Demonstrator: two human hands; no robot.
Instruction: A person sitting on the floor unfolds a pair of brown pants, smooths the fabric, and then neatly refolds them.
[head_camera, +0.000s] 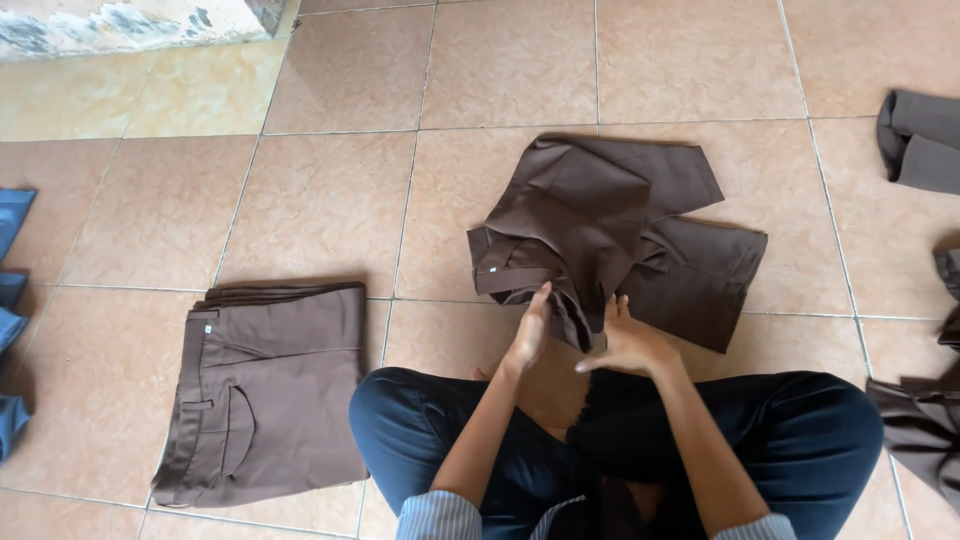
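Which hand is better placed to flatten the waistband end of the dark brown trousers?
Left hand: it rests on the dark brown trousers just below the waistband; the right hand sits further right.

Much lies out of sight around the dark brown trousers (610, 240).

The left hand (530, 335) and right hand (630, 345) bury their fingertips in the trousers' folds, so the grip itself cannot be told. Right of the trousers, grey folded cloth (920, 140) is cut by the frame's edge, as is more brown cloth (925, 420) below it. Far left of them, blue fabric (12, 300) shows only as slivers. The small white tag (492, 270) on the waistband is too tiny to make out.
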